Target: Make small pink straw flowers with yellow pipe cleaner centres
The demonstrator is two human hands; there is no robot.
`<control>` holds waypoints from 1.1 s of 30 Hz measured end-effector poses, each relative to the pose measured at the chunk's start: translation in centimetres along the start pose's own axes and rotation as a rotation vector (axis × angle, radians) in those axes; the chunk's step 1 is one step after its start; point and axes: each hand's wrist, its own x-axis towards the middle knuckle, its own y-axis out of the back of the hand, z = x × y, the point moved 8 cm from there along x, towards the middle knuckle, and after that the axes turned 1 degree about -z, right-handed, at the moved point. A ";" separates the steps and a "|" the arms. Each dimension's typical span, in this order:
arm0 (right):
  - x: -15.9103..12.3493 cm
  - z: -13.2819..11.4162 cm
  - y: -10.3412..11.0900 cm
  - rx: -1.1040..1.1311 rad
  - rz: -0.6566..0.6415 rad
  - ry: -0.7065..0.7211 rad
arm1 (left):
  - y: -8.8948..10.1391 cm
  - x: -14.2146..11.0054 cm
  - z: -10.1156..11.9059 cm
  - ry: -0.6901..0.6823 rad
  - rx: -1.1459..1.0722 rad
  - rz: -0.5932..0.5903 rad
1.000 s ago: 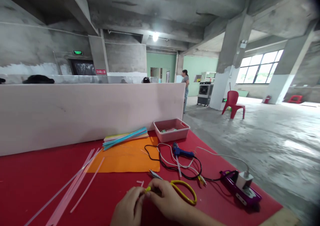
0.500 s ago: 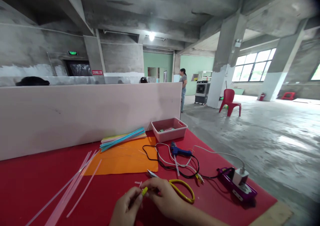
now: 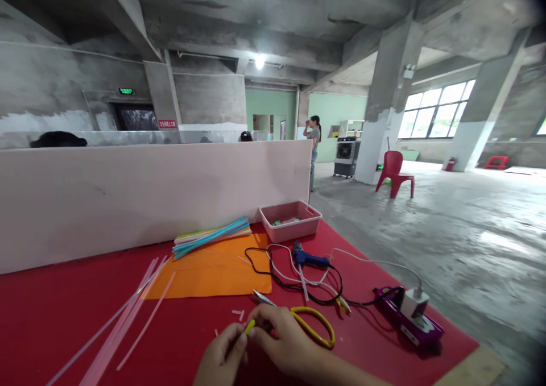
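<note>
At the front of the red table, my left hand (image 3: 222, 353) and my right hand (image 3: 279, 335) meet fingertip to fingertip. Both are closed on a small yellow piece (image 3: 249, 326) pinched between thumbs and forefingers; its exact kind is too small to make out. Beyond it lie short cut pink pieces (image 3: 241, 315). Yellow-handled scissors (image 3: 313, 326) rest beside my right hand, which hides part of them; their metal blades point away to the left.
A blue glue gun (image 3: 311, 258) with tangled cables lies behind the scissors. Further right is a purple power strip (image 3: 412, 318). Long pink strips (image 3: 123, 329), an orange sheet (image 3: 213, 272), blue strips (image 3: 209, 241) and a pink basket (image 3: 292, 231) are on the table before a white partition (image 3: 153, 193).
Both hands stay together on the yellow piece, their fingers shifted slightly. The short pink pieces beyond now show more fully. In the background, a standing person has raised a hand.
</note>
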 end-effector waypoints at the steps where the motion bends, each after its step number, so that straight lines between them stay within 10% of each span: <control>1: 0.0 0.1 0.0 -0.018 0.012 -0.006 | 0.2 -0.2 1.0 -0.098 0.131 0.024; 5: -0.1 0.2 0.0 -0.048 0.024 -0.002 | -0.4 -0.9 2.9 -0.327 0.524 0.013; 11: -0.1 0.0 0.2 -0.017 0.032 0.021 | 0.7 -1.3 3.5 -0.211 0.763 0.178; 25: -0.9 -1.9 0.0 -0.102 -0.034 0.263 | 1.0 -0.7 3.6 -0.042 0.130 0.153; 33: -0.2 -1.3 0.3 -0.164 0.002 0.246 | -0.8 -0.4 3.0 0.101 -0.046 -0.058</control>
